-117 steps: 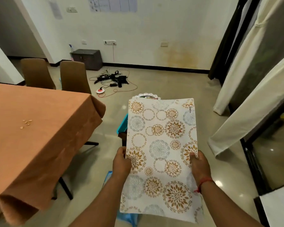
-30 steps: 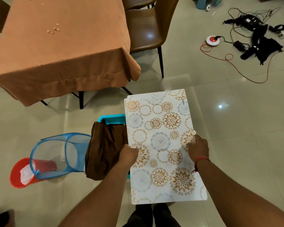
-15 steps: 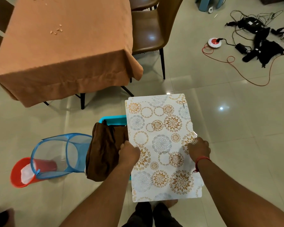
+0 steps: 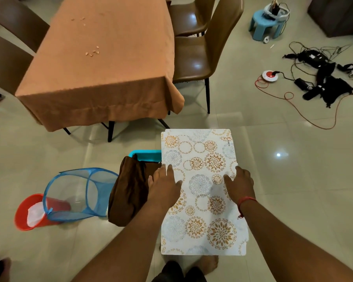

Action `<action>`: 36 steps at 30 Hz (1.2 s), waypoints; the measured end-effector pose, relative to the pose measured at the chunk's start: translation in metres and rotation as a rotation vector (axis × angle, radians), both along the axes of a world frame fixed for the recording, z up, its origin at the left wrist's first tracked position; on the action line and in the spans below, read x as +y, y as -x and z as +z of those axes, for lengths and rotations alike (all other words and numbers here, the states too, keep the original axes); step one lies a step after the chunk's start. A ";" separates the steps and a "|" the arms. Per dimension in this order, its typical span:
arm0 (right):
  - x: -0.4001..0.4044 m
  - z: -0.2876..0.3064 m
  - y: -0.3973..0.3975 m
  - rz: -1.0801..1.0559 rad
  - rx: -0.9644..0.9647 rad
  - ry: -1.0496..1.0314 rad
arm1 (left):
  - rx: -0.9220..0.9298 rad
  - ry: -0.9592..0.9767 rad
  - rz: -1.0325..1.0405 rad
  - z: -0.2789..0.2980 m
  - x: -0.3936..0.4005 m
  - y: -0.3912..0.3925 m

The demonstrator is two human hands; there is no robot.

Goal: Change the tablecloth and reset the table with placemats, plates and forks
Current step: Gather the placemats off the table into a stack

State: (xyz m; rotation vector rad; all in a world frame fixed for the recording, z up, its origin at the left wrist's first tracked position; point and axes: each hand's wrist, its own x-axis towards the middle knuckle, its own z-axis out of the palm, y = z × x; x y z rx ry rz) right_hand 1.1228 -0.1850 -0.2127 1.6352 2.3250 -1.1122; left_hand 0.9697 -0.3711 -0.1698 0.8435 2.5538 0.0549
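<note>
— Nearest in: a bare foot [image 4: 207,263] on the tiled floor [image 4: 293,180], right under the near edge of the placemats [image 4: 202,200]. Patterned stack, lying level, corners fanned at the near right, so more than one sheet by the look.

— Left hand [image 4: 164,187] flat on the left edge, fingers straight and slightly spread. Right hand [image 4: 239,184] flat on the right side, fingers extended, thumb out. No pinching, no curling under; pressing or steadying, likely parking the stack to free both hands.

— Resting on what? Cannot tell; only a turquoise rim [image 4: 145,154] peeking out at the left. Brown cloth [image 4: 128,192] draped over it, touching the mats' left edge. Probably the replacement cloth, kept within reach.

— Further left, blue mesh hamper [image 4: 77,192] tipped on its side, red bucket [image 4: 29,212] behind. A likely home for the dirty cloth.

— Far off: table [image 4: 110,131], orange tablecloth [image 4: 102,64] still on, crumbs [image 4: 92,52] scattered. Swap not yet started. Brown chairs [image 4: 194,62] tucked alongside.
</note>
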 end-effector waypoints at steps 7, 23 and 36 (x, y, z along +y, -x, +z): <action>-0.002 0.057 0.001 0.245 0.042 -0.192 | 0.120 -0.016 -0.177 0.051 0.025 -0.009; 0.062 0.184 -0.100 0.239 0.010 -0.514 | 0.355 -0.190 -0.455 0.160 0.109 -0.072; 0.272 0.203 -0.195 0.381 0.019 -0.551 | 0.420 -0.195 -0.369 0.179 0.323 -0.184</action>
